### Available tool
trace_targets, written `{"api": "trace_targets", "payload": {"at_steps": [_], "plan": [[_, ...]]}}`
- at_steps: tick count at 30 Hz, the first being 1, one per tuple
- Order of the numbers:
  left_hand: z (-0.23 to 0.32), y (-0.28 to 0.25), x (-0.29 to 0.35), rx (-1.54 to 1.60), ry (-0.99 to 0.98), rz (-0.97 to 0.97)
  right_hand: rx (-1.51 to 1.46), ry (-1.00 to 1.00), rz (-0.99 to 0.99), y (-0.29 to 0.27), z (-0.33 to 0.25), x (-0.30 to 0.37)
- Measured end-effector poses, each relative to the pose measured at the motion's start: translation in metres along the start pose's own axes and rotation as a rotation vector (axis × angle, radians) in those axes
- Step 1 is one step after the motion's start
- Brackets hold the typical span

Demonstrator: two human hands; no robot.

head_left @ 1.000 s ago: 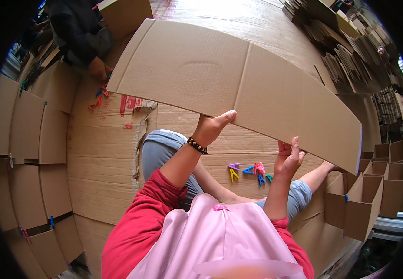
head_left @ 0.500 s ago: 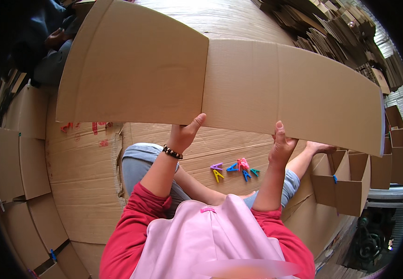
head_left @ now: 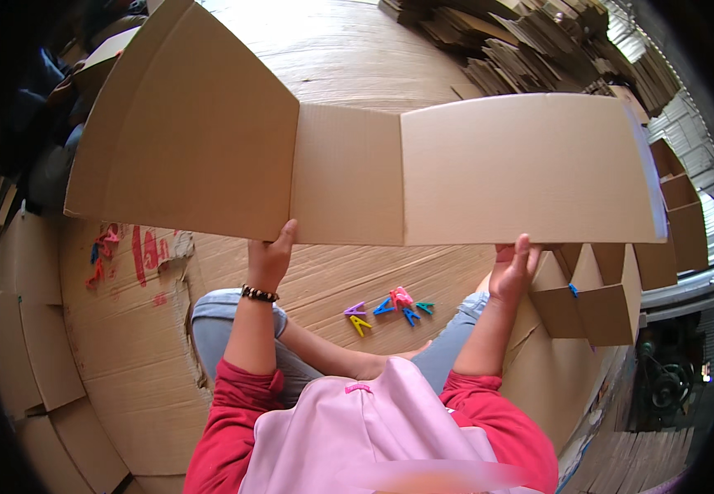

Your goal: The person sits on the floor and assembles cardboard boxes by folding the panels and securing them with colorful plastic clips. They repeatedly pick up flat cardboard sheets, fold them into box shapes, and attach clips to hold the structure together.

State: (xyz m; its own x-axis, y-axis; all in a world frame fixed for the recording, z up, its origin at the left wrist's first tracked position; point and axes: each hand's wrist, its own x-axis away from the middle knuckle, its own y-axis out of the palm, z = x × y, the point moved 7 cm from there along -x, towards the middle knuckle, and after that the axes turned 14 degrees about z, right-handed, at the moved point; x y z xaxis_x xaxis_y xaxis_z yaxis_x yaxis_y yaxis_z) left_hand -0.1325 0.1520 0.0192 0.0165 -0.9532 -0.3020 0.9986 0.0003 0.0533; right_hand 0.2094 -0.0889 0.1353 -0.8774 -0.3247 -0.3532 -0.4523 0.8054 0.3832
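A long brown cardboard sheet (head_left: 349, 173), creased into three panels, stretches upright across the view in front of me. My left hand (head_left: 271, 257) grips its lower edge by the left crease, thumb on the near face. Under the right panel, my right hand (head_left: 512, 270) holds the same edge, thumb upward and fingers partly hidden behind. A pale strip runs down the sheet's right end. On the cardboard between my legs lie several coloured clothespins (head_left: 390, 309), purple, yellow, blue, pink and green, touching neither hand.
Folded cardboard dividers (head_left: 588, 296) stand at the right, with a blue clothespin on one. Cardboard panels (head_left: 23, 337) line the left side. Flat cardboard stacks (head_left: 522, 58) lie at the far right. Red clothespins (head_left: 102, 251) rest at the left. A person (head_left: 52, 99) sits at the far left.
The sheet's right part has bent at two creases, opening out a narrow middle panel. My left hand has shifted left and lower, my right hand slightly right. The view has turned a little.
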Motion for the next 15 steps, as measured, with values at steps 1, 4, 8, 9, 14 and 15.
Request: {"api": "trace_targets", "payload": {"at_steps": [1,4,8,9,14,15], "plan": [[-0.002,0.002,0.0,-0.007,-0.017,-0.01,-0.042,-0.016,0.09,-0.012,-0.011,-0.004],[0.01,0.0,0.003,-0.17,0.178,0.011,-0.078,0.009,0.237,-0.04,-0.034,-0.017],[0.009,0.0,0.007,-0.219,0.102,-0.045,0.32,0.018,0.231,-0.056,-0.033,-0.016],[0.011,0.0,0.008,-0.223,0.116,-0.045,0.343,-0.029,0.212,-0.056,-0.031,-0.016],[0.017,0.004,0.013,-0.329,0.167,-0.128,1.006,-0.42,0.152,-0.053,-0.034,-0.012],[0.017,0.004,0.015,-0.344,0.136,-0.135,0.988,-0.417,0.166,-0.054,-0.03,-0.011]]}}
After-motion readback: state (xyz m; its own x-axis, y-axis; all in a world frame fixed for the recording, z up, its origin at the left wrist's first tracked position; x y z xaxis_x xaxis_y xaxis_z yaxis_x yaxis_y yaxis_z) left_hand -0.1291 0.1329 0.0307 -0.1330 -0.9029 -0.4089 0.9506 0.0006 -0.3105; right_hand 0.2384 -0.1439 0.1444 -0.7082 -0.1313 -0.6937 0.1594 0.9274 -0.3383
